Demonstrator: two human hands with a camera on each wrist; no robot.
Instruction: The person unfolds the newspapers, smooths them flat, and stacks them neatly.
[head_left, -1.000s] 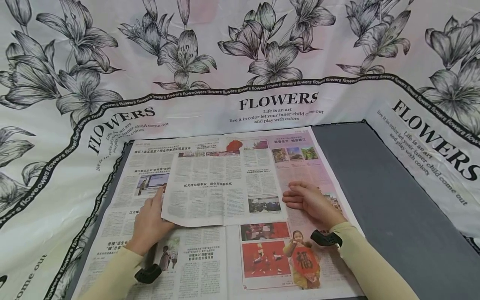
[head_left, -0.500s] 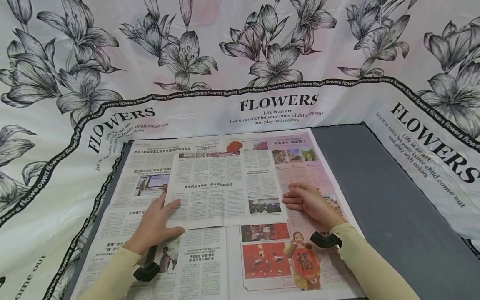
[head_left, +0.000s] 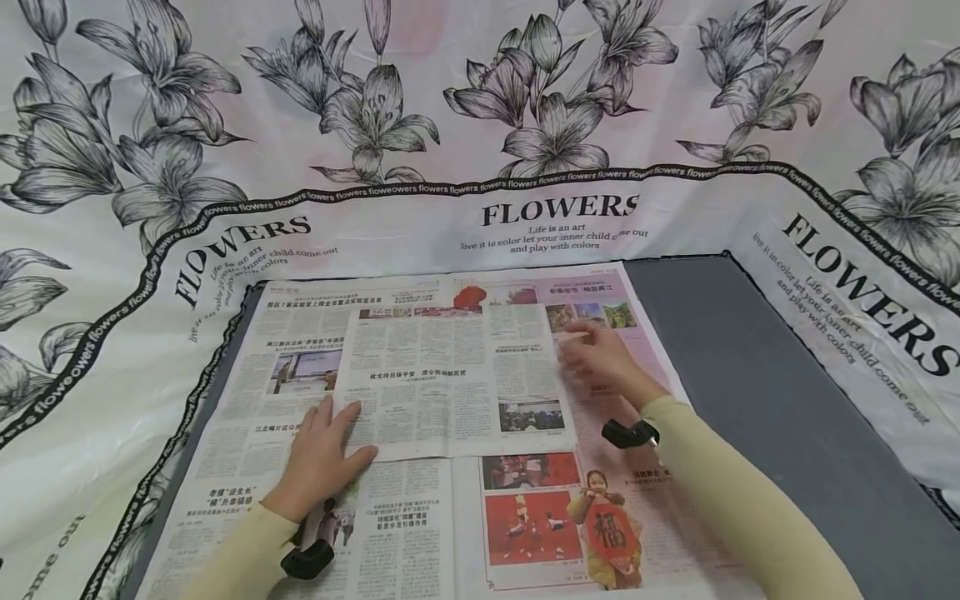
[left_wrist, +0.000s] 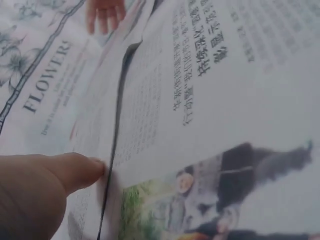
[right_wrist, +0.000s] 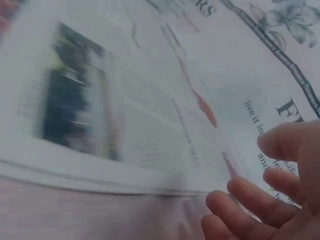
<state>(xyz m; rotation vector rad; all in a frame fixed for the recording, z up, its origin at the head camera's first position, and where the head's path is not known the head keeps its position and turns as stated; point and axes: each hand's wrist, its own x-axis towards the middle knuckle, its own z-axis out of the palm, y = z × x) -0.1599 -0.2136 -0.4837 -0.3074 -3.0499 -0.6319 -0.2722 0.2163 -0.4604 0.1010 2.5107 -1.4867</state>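
A smaller folded newspaper (head_left: 420,400) lies on top of a larger spread-out newspaper (head_left: 397,533) in the head view. My left hand (head_left: 322,454) rests with spread fingers at the folded paper's lower left corner. In the left wrist view the left thumb (left_wrist: 82,172) lies right at its edge. At the folded paper's right edge my right hand (head_left: 603,358) hovers, fingers loosely bent, holding nothing. The right wrist view shows those fingers (right_wrist: 250,200) apart from one another beside the paper's edge, which is blurred there.
Under the newspapers is a dark grey tabletop (head_left: 780,433), showing along the right side. A white cloth printed with flowers (head_left: 555,133) hangs behind and along both sides. Each wrist carries a black band (head_left: 307,560).
My left hand has slid its fingers from the folded paper's left edge onto its corner and spread them. My right hand has moved up along the right edge. The papers stay almost in place.
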